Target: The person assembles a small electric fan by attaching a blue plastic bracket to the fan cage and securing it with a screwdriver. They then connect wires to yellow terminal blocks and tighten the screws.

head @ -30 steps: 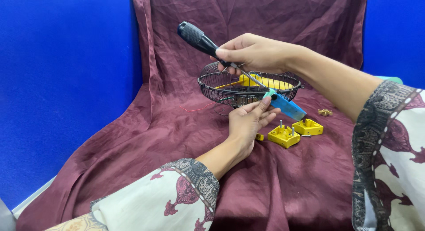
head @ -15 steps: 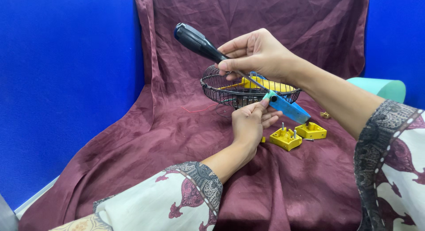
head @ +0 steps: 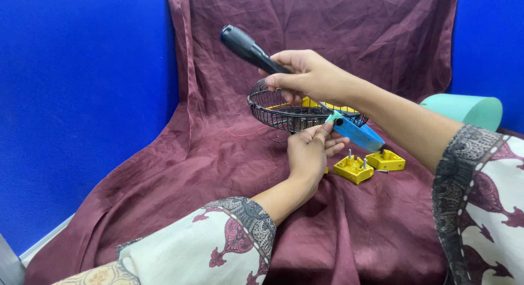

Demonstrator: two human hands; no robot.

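Our right hand (head: 308, 77) grips a black-handled screwdriver (head: 256, 51), tip on a blue part (head: 356, 132) pinched by our left hand (head: 311, 151). Behind sits a wire basket (head: 273, 107) on maroon cloth (head: 191, 170).

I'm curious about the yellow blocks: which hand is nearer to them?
Left. The left hand sits just beside the yellow blocks; the right hand is higher up, holding the screwdriver.

One screwdriver (head: 251, 47), one blue part (head: 357, 133), two yellow blocks (head: 353, 168) (head: 386, 160), one wire basket (head: 273, 107), one teal roll (head: 464, 109).
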